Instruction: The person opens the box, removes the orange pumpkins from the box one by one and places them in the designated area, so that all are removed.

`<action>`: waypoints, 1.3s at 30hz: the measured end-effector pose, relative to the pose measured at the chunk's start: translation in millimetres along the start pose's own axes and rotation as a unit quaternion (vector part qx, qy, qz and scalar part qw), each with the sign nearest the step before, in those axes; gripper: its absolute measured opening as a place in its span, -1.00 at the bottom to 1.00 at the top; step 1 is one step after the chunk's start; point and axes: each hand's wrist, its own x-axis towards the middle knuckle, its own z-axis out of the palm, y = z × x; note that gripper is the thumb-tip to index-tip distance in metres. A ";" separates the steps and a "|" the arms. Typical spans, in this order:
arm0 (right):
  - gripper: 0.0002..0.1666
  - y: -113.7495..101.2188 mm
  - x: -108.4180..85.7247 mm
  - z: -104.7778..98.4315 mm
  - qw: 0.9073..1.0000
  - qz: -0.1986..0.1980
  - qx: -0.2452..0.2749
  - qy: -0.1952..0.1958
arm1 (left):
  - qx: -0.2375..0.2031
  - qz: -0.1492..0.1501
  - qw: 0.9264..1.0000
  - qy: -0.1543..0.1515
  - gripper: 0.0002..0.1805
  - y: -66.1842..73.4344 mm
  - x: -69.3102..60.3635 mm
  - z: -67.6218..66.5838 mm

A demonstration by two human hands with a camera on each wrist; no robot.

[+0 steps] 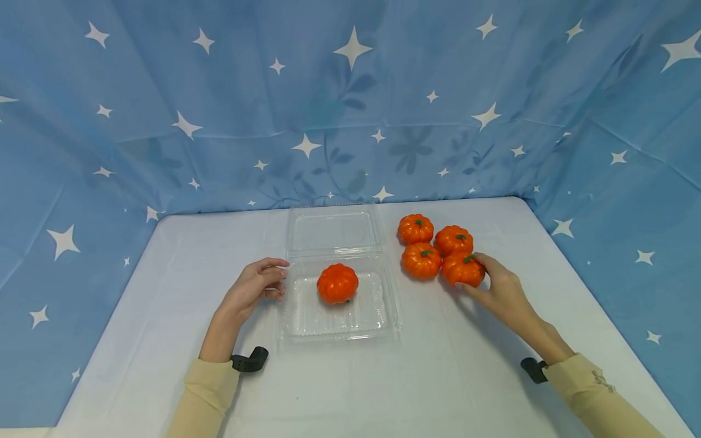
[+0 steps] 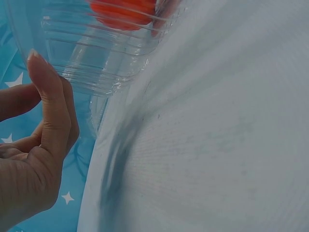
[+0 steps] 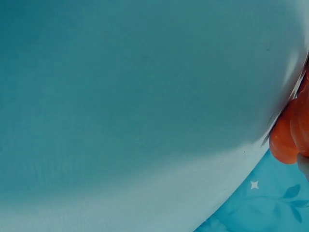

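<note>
A clear plastic clamshell box [image 1: 296,319] lies with its lid [image 1: 334,231] folded back on the white table. Inside its base sits one small orange pumpkin [image 1: 337,283], tipped so its stem faces the front. Along the box's left rim is my left hand [image 1: 249,292], its fingers loosely bent; in the left wrist view a fingertip [image 2: 35,58] meets the clear plastic. My right hand [image 1: 504,292] holds the nearest right pumpkin [image 1: 459,271] of a cluster between thumb and fingers. The right wrist view catches only part of the orange pumpkins [image 3: 285,137] at its edge.
Three other pumpkins touch or nearly touch in the cluster: one at the back left [image 1: 415,229], one at the back right [image 1: 454,239], one at the front left [image 1: 421,261]. A blue star-patterned curtain [image 1: 230,121] surrounds the back and sides of the table [image 1: 427,377].
</note>
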 end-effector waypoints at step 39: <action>0.00 -0.3 6.6 10.1 0.996 0.049 -0.013 -0.075 | 0.000 -0.006 1.000 0.003 -0.52 -1.3 0.7 0.4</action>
